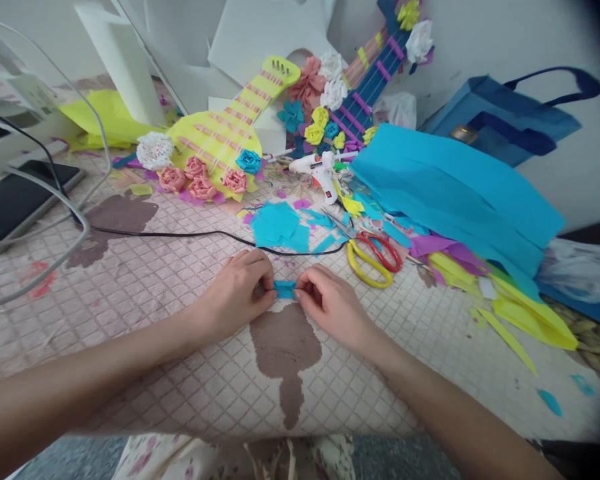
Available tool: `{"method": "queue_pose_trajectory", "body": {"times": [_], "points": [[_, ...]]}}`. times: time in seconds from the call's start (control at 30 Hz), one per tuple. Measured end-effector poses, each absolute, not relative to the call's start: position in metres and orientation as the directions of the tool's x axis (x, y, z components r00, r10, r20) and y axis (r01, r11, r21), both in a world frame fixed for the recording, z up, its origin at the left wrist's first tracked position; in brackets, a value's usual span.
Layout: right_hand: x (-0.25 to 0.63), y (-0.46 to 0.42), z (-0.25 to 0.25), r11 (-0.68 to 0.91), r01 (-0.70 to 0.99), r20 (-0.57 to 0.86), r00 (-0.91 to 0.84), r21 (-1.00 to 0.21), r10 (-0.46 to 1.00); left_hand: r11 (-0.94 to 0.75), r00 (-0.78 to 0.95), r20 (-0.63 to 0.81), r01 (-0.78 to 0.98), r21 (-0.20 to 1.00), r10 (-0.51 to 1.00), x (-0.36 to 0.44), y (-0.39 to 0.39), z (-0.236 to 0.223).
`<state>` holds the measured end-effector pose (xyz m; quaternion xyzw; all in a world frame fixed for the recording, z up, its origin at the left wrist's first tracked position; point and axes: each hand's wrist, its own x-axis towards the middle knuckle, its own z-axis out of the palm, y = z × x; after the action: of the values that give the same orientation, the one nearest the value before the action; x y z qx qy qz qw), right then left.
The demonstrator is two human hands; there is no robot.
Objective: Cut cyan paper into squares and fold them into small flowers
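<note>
Between my two hands a small strip of blue paper (285, 289) is stretched just above the quilted cloth. My left hand (245, 283) pinches its left end, and the fingertips of my right hand (325, 297) are closed on the right end. Beyond my hands lies a loose stack of cut blue paper pieces (280, 225). Scissors (373, 259) with one yellow and one red handle rest to the right of the stack. Behind them a white glue gun (323, 172) lies among paper scraps.
A yellow paper guitar (220, 133) with paper roses and a dark blue one (365, 100) lean at the back. Large blue paper sheets (455, 187) and a blue bag (500, 113) are at right. A black cord (180, 233) crosses the table; a phone (20, 200) lies left.
</note>
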<state>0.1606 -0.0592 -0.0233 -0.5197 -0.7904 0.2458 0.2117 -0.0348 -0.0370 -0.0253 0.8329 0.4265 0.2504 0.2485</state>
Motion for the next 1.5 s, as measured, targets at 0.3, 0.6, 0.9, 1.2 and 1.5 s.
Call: {"method": "queue_pose_trajectory", "body": {"times": [0.3,0.6,0.9,1.2,1.5], "points": [[0.153,-0.061,-0.03,0.321,0.818,0.094,-0.316,-0.477,0.944,-0.515,0.52,0.209,0.559,0.649,0.828,-0.037,-0.035,-0.028],[0.161,-0.062,-0.028,0.293,0.713,0.074,-0.322,-0.637,0.944,-0.503,0.53,0.204,0.516,0.693,0.823,-0.041,-0.037,-0.022],[0.17,-0.058,-0.023,0.36,0.594,0.169,-0.353,-0.719,0.92,-0.493,0.495,0.23,0.504,0.709,0.838,-0.04,-0.039,-0.023],[0.168,-0.059,-0.019,0.421,0.654,0.087,-0.479,-0.628,0.873,-0.554,0.552,0.226,0.549,0.625,0.803,-0.039,-0.038,-0.03],[0.162,-0.06,-0.029,0.424,0.704,0.16,-0.411,-0.57,0.897,-0.522,0.509,0.222,0.579,0.627,0.832,-0.034,-0.039,-0.028]]}}
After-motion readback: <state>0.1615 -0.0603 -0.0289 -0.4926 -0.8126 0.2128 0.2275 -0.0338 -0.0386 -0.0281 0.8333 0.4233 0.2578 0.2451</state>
